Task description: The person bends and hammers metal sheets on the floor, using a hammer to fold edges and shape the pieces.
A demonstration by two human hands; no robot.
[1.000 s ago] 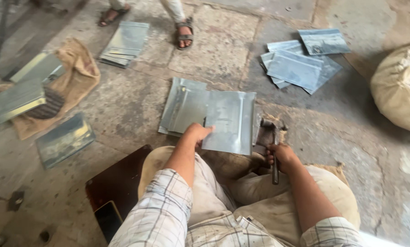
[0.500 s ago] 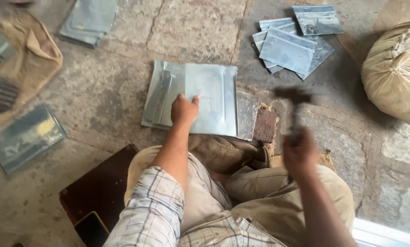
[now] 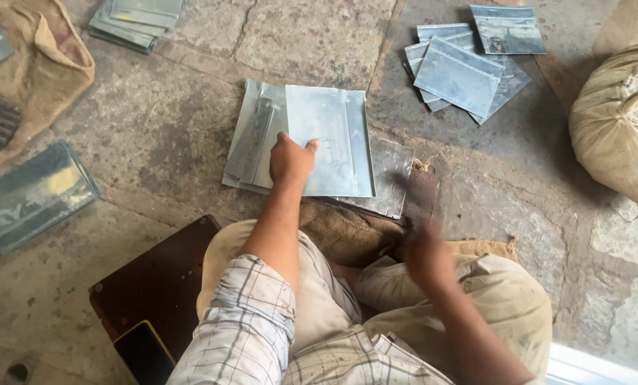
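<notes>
Right hand [image 3: 427, 258] now lowered, blurred; metal sheet [image 3: 329, 146] under left grip [image 3: 291, 160].

The right hand [image 3: 426, 253] is smeared by motion blur, so whatever it grips cannot be told, while beyond it the sack [image 3: 618, 121] and, far left, the burlap cloth [image 3: 41, 64] are cut by the frame's edges.

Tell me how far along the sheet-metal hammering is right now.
Done, apparently: piles of metal sheets lie at top right and top left. In hand: the left hand presses the top sheet of the stack on the stone floor; the right hand is motion-blurred, its hammer hard to make out. Left: the sheets under that top one; I cannot count them.
</notes>
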